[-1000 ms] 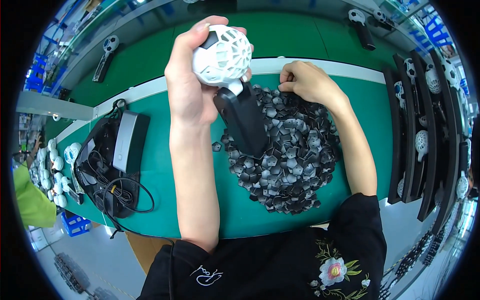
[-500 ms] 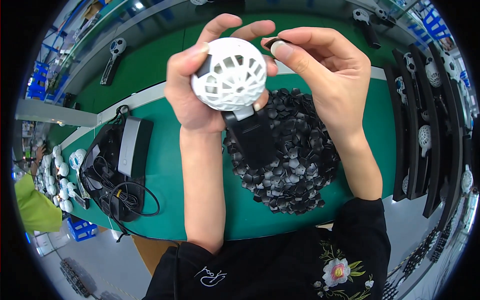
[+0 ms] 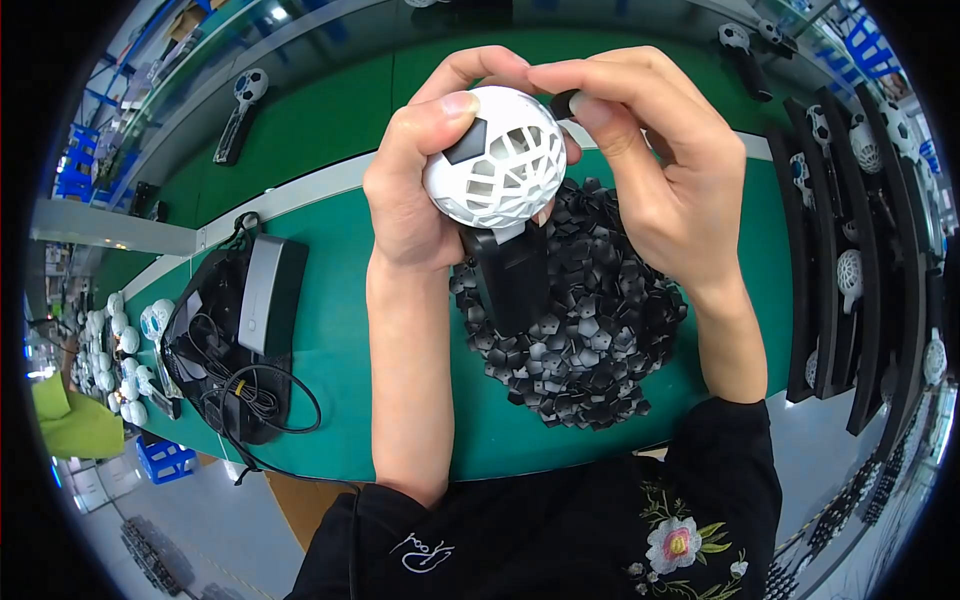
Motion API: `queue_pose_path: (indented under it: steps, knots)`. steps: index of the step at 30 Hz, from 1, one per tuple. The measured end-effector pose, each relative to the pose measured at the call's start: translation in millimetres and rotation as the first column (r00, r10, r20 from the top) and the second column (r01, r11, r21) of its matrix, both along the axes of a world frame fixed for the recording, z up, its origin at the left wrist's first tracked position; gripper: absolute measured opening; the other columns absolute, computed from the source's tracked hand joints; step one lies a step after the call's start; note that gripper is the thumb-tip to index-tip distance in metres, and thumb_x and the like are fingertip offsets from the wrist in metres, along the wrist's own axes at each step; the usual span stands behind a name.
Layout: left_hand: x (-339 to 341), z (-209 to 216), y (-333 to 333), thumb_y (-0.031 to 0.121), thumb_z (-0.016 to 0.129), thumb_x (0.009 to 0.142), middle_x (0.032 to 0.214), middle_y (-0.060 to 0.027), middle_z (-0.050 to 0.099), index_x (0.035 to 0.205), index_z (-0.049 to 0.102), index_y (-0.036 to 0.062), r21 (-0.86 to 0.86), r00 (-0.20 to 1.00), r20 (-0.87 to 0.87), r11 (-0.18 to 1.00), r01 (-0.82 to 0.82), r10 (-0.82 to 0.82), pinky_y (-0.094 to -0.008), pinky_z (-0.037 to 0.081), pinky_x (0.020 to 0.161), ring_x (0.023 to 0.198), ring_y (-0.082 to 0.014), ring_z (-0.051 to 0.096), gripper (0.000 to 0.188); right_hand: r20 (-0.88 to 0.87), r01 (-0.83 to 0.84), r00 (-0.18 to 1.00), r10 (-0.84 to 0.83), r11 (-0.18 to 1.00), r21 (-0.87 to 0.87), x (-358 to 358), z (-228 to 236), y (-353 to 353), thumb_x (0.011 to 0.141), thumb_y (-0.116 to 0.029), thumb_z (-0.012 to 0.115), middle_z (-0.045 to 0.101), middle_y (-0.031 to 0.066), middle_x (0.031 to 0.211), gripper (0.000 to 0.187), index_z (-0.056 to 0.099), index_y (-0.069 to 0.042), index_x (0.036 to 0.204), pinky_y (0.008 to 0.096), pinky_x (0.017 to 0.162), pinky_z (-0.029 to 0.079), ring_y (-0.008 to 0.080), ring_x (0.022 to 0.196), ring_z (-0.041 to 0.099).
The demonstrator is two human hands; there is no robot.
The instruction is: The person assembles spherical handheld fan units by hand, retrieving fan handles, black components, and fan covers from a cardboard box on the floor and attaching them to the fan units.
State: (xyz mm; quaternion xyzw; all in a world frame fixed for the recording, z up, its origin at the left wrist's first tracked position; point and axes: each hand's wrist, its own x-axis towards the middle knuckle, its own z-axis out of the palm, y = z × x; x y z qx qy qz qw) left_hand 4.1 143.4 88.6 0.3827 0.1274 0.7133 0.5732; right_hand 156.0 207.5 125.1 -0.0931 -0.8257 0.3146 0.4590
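My left hand (image 3: 415, 170) is closed round a white ball-shaped fan head (image 3: 505, 165) with a slotted grille and a black pentagon patch on its side. A black handle (image 3: 508, 275) hangs down from the ball toward me. At the ball's upper right, my right hand (image 3: 665, 150) pinches a small black pentagon piece (image 3: 566, 104) between thumb and fingers, its edge close against the ball. Whether the piece touches the ball I cannot tell. Below both hands a heap of loose black pentagon pieces (image 3: 590, 340) lies on the green table.
A grey-and-black box (image 3: 268, 295) and a coiled black cable (image 3: 255, 395) lie on the table's left. Several white balls (image 3: 120, 345) cluster at the far left, near a person's green sleeve (image 3: 75, 420). Black racks (image 3: 850, 260) with ball-headed fans stand at the right.
The ball has shifted right and slightly down and has turned, so its black patch shows more fully. The pinched pentagon piece has come up against the ball's upper right side.
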Motion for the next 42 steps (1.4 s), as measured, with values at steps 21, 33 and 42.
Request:
queue_pose_path:
  steps: [21, 33, 42]
  knots:
    - [6.1, 13.9, -6.6, 0.031, 0.039, 0.083, 0.122, -0.0266, 0.047, 0.11, 0.054, 0.0032, -0.058, 0.903, -0.233, 0.922, -0.384, 0.361, -0.0355, 0.051, 0.049, 0.087, -0.0346, 0.058, 0.041, -0.216, -0.044, 0.971, 0.107, 0.96, 0.276, -18.9, -29.7, 10.8, 0.069, -0.007, 0.072, 0.063, 0.0132, 0.107, 0.033, 0.064, 0.004, 0.099, 0.0283, 0.076, 0.05, 0.0231, 0.09, 0.061]
    - [-18.7, 1.6, -3.1, 0.025, 0.047, 0.079, 0.108, -0.0055, 0.049, 0.099, 0.054, 0.0136, 0.199, 0.959, 0.274, 0.98, 0.014, -0.069, -0.0372, 0.049, 0.055, 0.093, -0.0263, 0.049, 0.024, 0.803, 0.16, 0.595, 0.043, 0.972, -0.171, 7.8, -81.9, 73.2, 0.073, -0.008, 0.066, 0.062, 0.006, 0.074, 0.017, 0.066, 0.002, 0.087, 0.026, 0.059, 0.043, 0.0137, 0.062, 0.051]
    - [-9.1, 5.0, 0.5, 0.019, 0.051, 0.076, 0.101, 0.0016, 0.052, 0.093, 0.055, 0.0173, 0.289, 0.754, 0.535, 0.921, 0.26, -0.381, -0.0453, 0.05, 0.069, 0.092, -0.0237, 0.049, 0.018, 0.828, 0.147, 0.554, 0.086, 0.969, -0.199, 3.0, -62.3, 64.3, 0.07, -0.004, 0.066, 0.058, 0.0054, 0.069, 0.011, 0.063, 0.002, 0.08, 0.0259, 0.056, 0.041, 0.014, 0.06, 0.05]
